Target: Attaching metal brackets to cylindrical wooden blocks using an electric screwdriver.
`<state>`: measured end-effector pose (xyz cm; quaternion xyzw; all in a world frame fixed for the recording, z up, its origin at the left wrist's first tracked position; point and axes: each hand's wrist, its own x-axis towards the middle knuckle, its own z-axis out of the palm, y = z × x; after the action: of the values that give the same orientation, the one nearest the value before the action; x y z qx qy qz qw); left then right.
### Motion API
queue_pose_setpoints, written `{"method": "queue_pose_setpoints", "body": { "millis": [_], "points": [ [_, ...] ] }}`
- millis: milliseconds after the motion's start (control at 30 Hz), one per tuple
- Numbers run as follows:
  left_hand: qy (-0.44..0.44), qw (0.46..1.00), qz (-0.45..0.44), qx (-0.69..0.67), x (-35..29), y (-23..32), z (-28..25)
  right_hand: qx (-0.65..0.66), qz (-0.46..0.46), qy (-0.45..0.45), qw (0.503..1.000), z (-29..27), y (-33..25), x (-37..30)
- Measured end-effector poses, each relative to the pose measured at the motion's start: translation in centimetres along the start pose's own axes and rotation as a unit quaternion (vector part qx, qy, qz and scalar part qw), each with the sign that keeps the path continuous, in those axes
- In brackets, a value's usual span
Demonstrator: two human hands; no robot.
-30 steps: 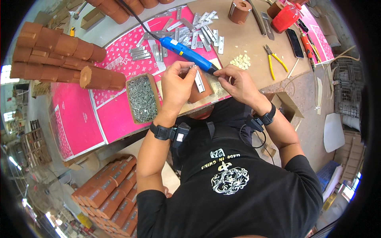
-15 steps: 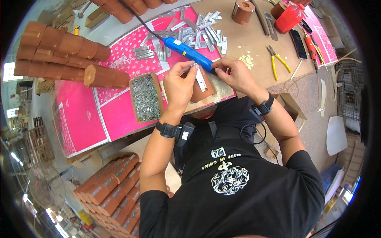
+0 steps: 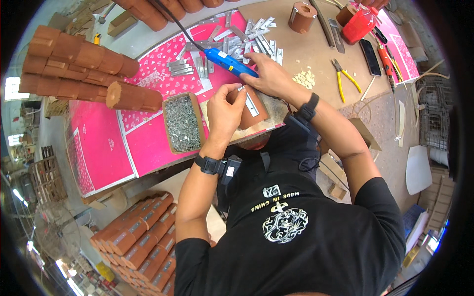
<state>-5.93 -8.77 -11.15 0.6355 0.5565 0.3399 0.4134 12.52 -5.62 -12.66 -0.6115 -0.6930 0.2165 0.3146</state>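
Observation:
A reddish-brown cylindrical block [image 3: 255,120] rests on a pale board near the table edge, with a silver metal strip [image 3: 252,104] lying along its top. My left hand [image 3: 226,109] is closed in a pinch at the strip's far end; whatever its fingertips hold is hidden. A blue corded power screwdriver [image 3: 224,60] lies slanted just beyond the block. Over its lower end, my right hand [image 3: 274,78] has thumb and fingers on either side, covering the tip. Left of the block stands a cardboard box of screws [image 3: 183,121].
Loose metal strips [image 3: 266,44] are scattered beyond the screwdriver. Brown cylinders [image 3: 74,64] are stacked at left; more finished-looking ones [image 3: 140,237] stand below. Yellow-handled pliers [image 3: 345,81], a phone [image 3: 370,56] and a red bottle [image 3: 359,25] lie or stand at right.
My right hand has left the strip's side and moved up and left onto the screwdriver, which has turned slightly. My left hand stays pinched at the strip's end.

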Motion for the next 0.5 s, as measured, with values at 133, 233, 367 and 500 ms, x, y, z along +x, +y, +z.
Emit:
{"method": "queue_pose_setpoints", "body": {
  "millis": [133,233,367,500],
  "points": [
    [0.000,0.999,0.015,-0.047,0.1,-0.9,0.3,-0.012,0.074,-0.120,0.990,0.3,-0.7,2.4],
    [0.006,0.998,0.031,-0.047,0.0,-0.4,0.4,0.012,0.096,-0.154,0.983,0.6,0.0,3.2],
    [0.008,0.998,0.052,-0.020,-0.1,-1.0,0.1,0.109,0.155,-0.164,0.968,0.0,-0.3,3.5],
    [0.015,0.940,0.237,0.246,-1.7,2.0,-1.7,0.248,0.189,-0.046,0.949,-2.5,-1.1,1.6]
  ]
}}
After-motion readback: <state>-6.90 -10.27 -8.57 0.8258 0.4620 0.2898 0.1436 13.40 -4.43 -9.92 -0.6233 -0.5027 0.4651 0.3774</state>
